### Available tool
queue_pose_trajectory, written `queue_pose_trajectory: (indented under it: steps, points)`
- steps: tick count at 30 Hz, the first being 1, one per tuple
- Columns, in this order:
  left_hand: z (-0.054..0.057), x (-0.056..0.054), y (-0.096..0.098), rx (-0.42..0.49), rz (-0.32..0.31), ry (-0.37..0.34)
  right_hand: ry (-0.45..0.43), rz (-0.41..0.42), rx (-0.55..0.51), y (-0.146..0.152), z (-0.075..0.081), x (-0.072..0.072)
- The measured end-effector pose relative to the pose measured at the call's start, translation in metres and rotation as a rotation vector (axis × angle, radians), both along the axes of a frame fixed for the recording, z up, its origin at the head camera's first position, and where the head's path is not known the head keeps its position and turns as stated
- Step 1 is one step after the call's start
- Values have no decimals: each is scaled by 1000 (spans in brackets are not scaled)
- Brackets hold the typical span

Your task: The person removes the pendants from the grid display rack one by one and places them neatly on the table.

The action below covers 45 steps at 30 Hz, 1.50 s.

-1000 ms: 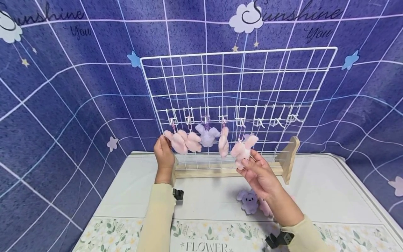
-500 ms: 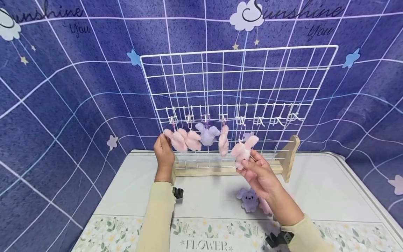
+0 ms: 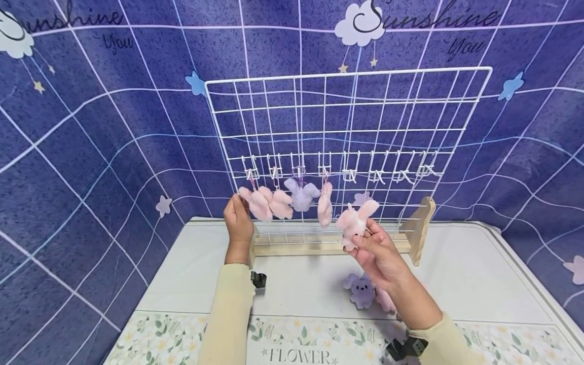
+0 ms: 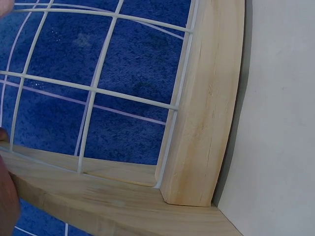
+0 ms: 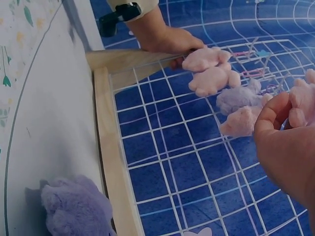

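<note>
A white wire grid rack (image 3: 348, 76) stands in a wooden base, with a row of white hooks across it. My left hand (image 3: 239, 220) grips the wooden side post at the rack's left end; in the right wrist view its fingers (image 5: 177, 63) curl round the post. With thumb and fingers, my right hand (image 3: 380, 256) pinches a pink plush bunny keychain (image 3: 356, 223) in front of the grid, below the bare fifth hook (image 3: 349, 175). To its left hang three pink plush keychains (image 3: 325, 204) and a lilac one (image 3: 302, 195), each from its own hook.
On the white table (image 3: 214, 299) lies a lilac plush bunny (image 3: 361, 291), with a pink plush (image 3: 384, 300) partly behind my right forearm. More hooks (image 3: 402, 176) line the rack's right side. A blue patterned cloth (image 3: 114, 167) hangs behind.
The pink bunny's bead chain, earlier reaching up to the fifth hook, is no longer seen there. My right hand with the bunny has moved slightly down. My left hand keeps its place.
</note>
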<state>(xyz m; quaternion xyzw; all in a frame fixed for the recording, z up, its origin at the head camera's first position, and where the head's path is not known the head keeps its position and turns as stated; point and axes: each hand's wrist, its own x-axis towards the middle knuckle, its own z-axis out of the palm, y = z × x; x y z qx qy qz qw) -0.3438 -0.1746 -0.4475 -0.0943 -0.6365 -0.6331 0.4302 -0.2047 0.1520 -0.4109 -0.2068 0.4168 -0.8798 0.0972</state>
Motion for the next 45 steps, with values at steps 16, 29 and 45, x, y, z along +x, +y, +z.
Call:
queue_pose_trajectory:
  steps: [16, 29, 45]
  points:
    - [4, 6, 2, 9, 2, -6, -44, -146, 196, -1, 0, 5]
    - [1, 2, 0, 15, -15, 6, -133, -159, 452, 0, -6, 5]
    - [1, 2, -2, -2, -29, 29, -12, -76, 744, 5, -29, -3]
